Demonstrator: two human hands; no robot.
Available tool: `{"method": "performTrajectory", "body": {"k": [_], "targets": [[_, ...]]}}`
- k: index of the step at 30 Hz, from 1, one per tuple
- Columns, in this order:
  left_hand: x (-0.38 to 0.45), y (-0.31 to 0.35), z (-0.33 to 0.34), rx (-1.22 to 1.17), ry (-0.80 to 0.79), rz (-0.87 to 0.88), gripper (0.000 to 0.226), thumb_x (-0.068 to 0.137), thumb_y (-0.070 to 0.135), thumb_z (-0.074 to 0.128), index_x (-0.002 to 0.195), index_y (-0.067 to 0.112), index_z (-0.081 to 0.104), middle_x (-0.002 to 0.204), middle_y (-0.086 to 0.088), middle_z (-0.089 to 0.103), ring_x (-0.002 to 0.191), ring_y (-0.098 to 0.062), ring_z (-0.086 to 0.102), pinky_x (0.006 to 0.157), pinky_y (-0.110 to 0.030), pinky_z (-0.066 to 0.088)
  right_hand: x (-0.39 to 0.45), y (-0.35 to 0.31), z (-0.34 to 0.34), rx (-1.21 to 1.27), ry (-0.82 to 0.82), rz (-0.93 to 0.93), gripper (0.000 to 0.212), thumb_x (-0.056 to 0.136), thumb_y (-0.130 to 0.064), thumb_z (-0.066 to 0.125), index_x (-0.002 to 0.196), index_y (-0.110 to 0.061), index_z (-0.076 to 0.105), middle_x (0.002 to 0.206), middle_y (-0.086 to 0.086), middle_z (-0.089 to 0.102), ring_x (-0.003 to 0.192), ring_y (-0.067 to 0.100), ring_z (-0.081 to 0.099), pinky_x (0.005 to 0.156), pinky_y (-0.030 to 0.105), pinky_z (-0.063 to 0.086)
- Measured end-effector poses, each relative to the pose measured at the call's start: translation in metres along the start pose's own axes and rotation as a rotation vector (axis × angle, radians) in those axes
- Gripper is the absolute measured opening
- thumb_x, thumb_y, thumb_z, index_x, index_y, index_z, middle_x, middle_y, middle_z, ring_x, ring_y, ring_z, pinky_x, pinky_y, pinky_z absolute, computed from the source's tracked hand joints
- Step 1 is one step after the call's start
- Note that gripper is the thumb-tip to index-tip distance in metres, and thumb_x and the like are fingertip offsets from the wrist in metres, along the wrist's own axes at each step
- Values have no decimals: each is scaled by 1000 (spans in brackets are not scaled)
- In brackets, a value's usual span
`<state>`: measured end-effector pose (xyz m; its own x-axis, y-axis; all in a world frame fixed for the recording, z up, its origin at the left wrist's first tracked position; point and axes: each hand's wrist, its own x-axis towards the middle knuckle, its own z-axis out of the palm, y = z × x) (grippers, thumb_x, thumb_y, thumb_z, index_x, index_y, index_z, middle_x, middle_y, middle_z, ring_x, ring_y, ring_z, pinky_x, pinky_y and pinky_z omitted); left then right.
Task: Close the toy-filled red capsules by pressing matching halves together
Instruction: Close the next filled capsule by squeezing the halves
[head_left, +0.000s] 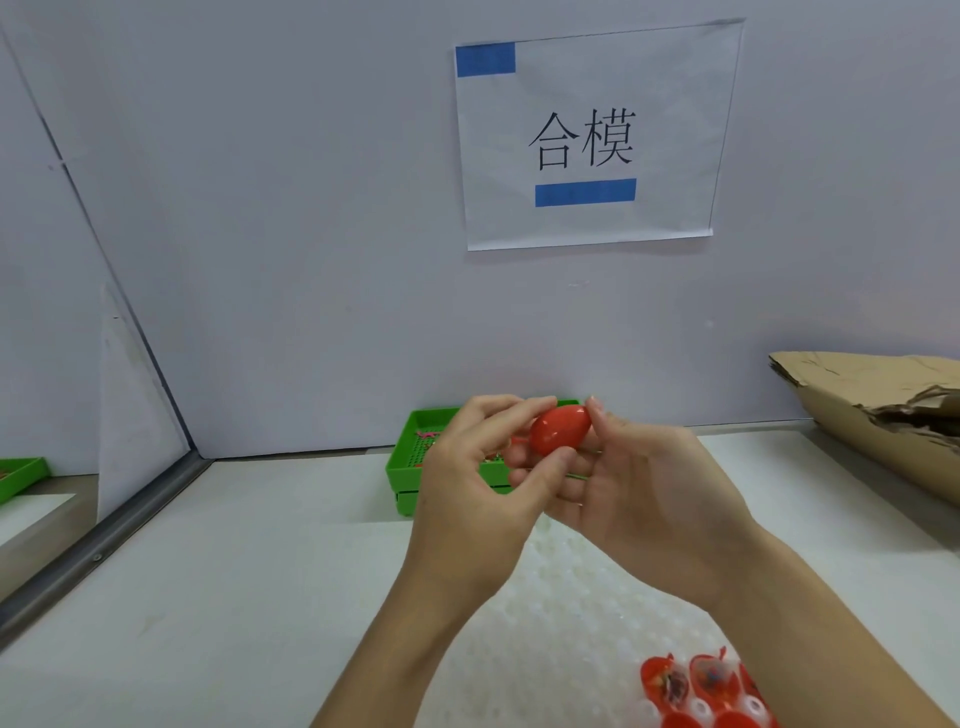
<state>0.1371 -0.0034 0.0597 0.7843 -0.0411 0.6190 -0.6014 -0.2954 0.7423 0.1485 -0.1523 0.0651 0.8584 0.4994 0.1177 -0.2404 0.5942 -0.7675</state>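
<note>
Up front, raised above white tabletop, both hands meeting around one red capsule. Left hand curled, fingers bent over capsule's top left, thumb pressed against its lower front. Right hand half closed, fingertips under and behind capsule, thumb tip touching its right end. Capsule egg-shaped, lying sideways between the two grips, looking closed; seam not discernible.

Largest to smallest:

Behind the hands, pale partition wall, one sheet of paper taped to it, printed 合模, with two blue tape strips.

Under the hands and forearms, tabletop, plus one white dimpled tray spreading beneath the wrists.

Far right of right hand, one torn cardboard box, tipped on its side at table edge.

Directly behind and partly hidden by both hands, one green plastic basket against the wall, small items inside, too small to identify. Far left of left hand, corner of a second green basket beyond a side panel.

Below right forearm, near bottom edge, open red capsule halves seated in the tray, at least two holding small toys, two more red pieces cut off by frame edge; exact count not clear.
</note>
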Motion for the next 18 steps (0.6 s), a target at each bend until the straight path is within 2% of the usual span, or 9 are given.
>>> {"method": "performTrajectory", "body": {"k": [4,8,11,15,18], "targets": [[1,1,0,-69,-22,-28,28,85,17,76,113,21,72,113,7,64,106,-14,65,94,-31,53,0,0,1,74,-37,40,45,95,-33,52,114,4,69,110,26,68,99,34,70,88,39,58],[-1,4,2,-84,-81,-61,27,82,31,68,108,26,66,104,9,67,99,-10,66,86,-25,54,0,1,0,94,-79,54,44,94,-32,54,111,4,71,111,26,67,100,35,69,91,40,57],[-1,4,2,-101,-91,-66,25,80,30,69,104,28,65,94,15,68,91,-8,68,81,-20,54,1,1,-1,81,-75,66,49,94,-37,55,113,6,68,109,26,66,97,35,67,92,40,56],[0,3,0,-70,-82,-44,25,77,30,72,101,32,66,92,17,68,88,-9,68,78,-20,54,1,1,-3,46,-58,71,55,95,-44,56,117,5,67,111,24,65,95,33,67,92,41,56],[-1,4,0,-36,-81,-20,25,77,30,73,101,35,65,93,18,67,90,-10,68,79,-17,52,1,1,-3,17,-55,63,59,96,-43,55,127,7,60,110,22,65,94,31,67,92,42,55]]}}
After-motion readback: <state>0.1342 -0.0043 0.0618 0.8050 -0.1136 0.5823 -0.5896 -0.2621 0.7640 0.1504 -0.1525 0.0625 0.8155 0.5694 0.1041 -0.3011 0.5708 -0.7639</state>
